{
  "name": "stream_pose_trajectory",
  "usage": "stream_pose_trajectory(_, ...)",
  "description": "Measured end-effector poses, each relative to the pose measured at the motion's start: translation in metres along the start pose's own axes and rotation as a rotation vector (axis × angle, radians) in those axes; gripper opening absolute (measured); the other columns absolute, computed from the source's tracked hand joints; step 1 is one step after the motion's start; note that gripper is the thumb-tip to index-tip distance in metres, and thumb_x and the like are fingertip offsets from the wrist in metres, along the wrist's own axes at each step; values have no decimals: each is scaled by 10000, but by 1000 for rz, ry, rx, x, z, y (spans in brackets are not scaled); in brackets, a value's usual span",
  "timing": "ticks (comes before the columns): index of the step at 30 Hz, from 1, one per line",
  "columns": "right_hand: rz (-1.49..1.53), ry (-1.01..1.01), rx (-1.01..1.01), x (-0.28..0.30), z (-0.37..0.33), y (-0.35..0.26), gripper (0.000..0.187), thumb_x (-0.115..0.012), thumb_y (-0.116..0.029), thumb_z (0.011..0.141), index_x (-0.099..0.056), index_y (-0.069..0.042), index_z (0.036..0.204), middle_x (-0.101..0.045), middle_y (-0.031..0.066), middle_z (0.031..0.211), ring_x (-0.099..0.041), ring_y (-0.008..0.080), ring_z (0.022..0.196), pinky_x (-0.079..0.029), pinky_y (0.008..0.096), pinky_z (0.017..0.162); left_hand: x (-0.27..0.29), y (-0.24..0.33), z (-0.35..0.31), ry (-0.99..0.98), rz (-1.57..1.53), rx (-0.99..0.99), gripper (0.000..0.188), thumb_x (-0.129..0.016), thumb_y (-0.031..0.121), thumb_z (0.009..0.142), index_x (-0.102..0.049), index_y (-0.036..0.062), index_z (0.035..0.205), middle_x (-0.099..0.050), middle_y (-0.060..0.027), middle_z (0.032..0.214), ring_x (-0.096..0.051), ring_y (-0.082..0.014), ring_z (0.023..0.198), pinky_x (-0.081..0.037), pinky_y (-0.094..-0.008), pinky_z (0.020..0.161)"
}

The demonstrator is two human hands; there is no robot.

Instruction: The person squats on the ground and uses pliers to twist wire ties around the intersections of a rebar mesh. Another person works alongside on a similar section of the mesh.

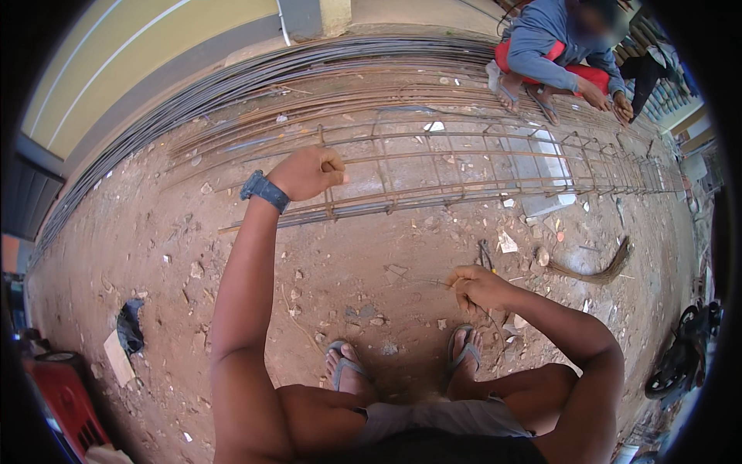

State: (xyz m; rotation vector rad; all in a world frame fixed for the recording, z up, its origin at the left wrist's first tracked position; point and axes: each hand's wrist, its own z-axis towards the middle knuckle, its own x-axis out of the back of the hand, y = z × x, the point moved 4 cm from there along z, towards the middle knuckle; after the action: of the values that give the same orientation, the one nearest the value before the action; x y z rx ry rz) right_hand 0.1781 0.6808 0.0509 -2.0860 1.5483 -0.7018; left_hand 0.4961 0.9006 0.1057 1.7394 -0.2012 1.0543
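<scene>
A rusty rebar cage of long bars and square stirrups lies across the ground in front of me. My left hand, with a dark watch on the wrist, is closed at the cage's left end, beside the end stirrup; what its fingers hold is hidden. Lower and to the right, my right hand is closed, fingers pinched, on a thin wire that runs out to the left. Just beyond that hand shows a dark tool with a bit of yellow; whether the hand touches it I cannot tell.
Long loose bars lie along the wall at the back. A co-worker squats at the far right, hands near the cage's far end. A bundle of wire rests at right. Stones litter the dirt. A motorbike stands at the right edge.
</scene>
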Motion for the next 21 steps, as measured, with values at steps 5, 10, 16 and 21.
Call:
stream_pose_trajectory(5,-122,-35,177,-18,33,14,300,-487,-120,962,-615,8,1202,-596,37,677,-569,104,544,-457,273,490,42,-20,-17,186,11,132,310,-725,341,865,-708,38,927,-716,-138,858,-674,-261,765,-520,-366,687)
stream_pose_trajectory(10,-107,-49,27,-12,33,41,267,-497,-130,943,-669,-4,1105,-615,40,695,-563,117,555,-448,277,520,47,-46,-21,418,191,46,306,-697,341,885,-702,36,920,-713,-144,842,-673,-264,752,-514,-377,668)
stream_pose_trajectory(16,104,86,173,12,30,19,217,-503,-125,962,-640,-7,1081,-598,32,673,-555,101,551,-455,267,508,4,-65,-7,68,130,116,385,-683,406,891,-702,22,890,-693,-117,769,-643,-199,683,-494,-351,625)
stream_pose_trajectory(21,115,110,192,12,20,-5,215,-521,-169,974,-631,-1,1051,-571,35,651,-535,117,515,-442,289,485,15,-54,-4,47,-127,257,453,-666,464,910,-701,14,864,-676,-74,754,-621,-144,688,-502,-318,612)
